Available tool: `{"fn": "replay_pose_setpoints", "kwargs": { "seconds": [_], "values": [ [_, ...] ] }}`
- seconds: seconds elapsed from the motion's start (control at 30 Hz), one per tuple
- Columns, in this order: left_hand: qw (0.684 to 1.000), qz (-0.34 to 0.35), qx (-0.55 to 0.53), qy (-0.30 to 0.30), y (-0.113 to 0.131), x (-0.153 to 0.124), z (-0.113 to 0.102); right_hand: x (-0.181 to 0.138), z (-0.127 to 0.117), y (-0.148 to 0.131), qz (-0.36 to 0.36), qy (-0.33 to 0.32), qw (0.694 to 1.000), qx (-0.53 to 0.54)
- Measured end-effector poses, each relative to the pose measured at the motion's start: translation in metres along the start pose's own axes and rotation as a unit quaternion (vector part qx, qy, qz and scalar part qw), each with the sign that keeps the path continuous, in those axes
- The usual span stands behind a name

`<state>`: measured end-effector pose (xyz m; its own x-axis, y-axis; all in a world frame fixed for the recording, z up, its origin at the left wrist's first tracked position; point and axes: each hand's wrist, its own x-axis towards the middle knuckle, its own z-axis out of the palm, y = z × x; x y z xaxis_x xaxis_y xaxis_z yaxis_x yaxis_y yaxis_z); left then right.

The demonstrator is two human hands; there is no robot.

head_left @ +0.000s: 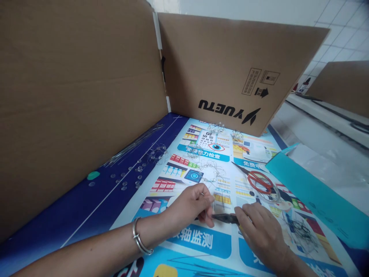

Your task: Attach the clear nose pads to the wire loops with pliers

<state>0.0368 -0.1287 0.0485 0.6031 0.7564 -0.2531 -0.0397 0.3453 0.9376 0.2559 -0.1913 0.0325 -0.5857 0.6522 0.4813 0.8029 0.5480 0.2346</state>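
"Pinching what, was the left hand (198,202)?"

"A thin wire (213,206), its grip narrow between thumb and fingers, just above the tabletop (89,231). The right hand (261,227) had its grip wrapped round the pliers (227,218)."

"Which way did the wire lie from the pliers?"

"Right by their tip, on the left. Its visible length ran up and down the view, across the line of the pliers, which pointed toward the left hand, the nearer one. Whether the tip clasped it, I couldn't tell."

"And its look?"

"Slender, pale, bent near the fingers. A ring of clear beads (213,179) lay just beyond."
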Motion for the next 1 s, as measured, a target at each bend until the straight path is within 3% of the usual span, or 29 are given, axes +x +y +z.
{"fn": "replay_pose_setpoints", "kwargs": {
  "seconds": [0.23, 0.37, 0.57, 1.0],
  "values": [
    [0.999, 0.053, 0.006, -0.001, -0.004, 0.002, -0.003, -0.005, 0.008, -0.004, 0.071, -0.039, 0.991, 0.111],
    [0.996, 0.081, 0.021, -0.004, -0.006, 0.004, -0.005, -0.007, 0.008, -0.005, 0.128, -0.102, 0.968, 0.189],
    [0.994, 0.099, 0.046, -0.009, -0.005, 0.003, -0.005, 0.003, -0.004, -0.004, 0.199, -0.215, 0.913, 0.285],
    [0.987, 0.125, 0.096, -0.02, -0.001, -0.001, -0.004, 0.014, -0.011, 0.003, 0.297, -0.336, 0.768, 0.457]
  ]
}}
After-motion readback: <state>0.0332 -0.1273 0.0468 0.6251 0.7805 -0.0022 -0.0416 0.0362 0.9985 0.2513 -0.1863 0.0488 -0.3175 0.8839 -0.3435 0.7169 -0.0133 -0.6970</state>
